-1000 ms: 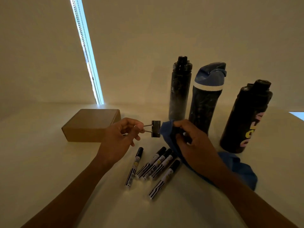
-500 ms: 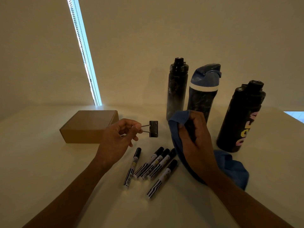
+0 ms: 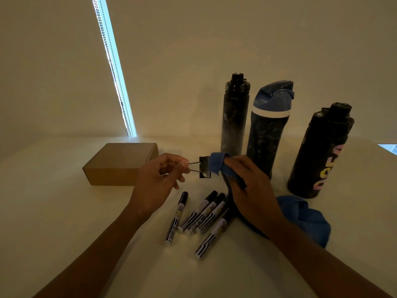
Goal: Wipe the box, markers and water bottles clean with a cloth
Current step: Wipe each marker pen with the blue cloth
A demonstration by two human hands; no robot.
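Note:
My left hand pinches the wire handles of a black binder clip held above the table. My right hand grips a blue cloth and presses a fold of it against the clip's right side; the rest of the cloth trails onto the table behind my wrist. Several black-and-white markers lie below the hands. A brown cardboard box sits at the left. Three dark water bottles stand behind: a slim black one, a blue-capped one and a black one with coloured lettering.
The pale table runs back to a wall with a bright vertical window strip. Another bright patch shows at the far right edge.
My right hand with the cloth pulled back from the clip half a second ago and has now come left again, so the cloth touches the clip. The left hand holds steady.

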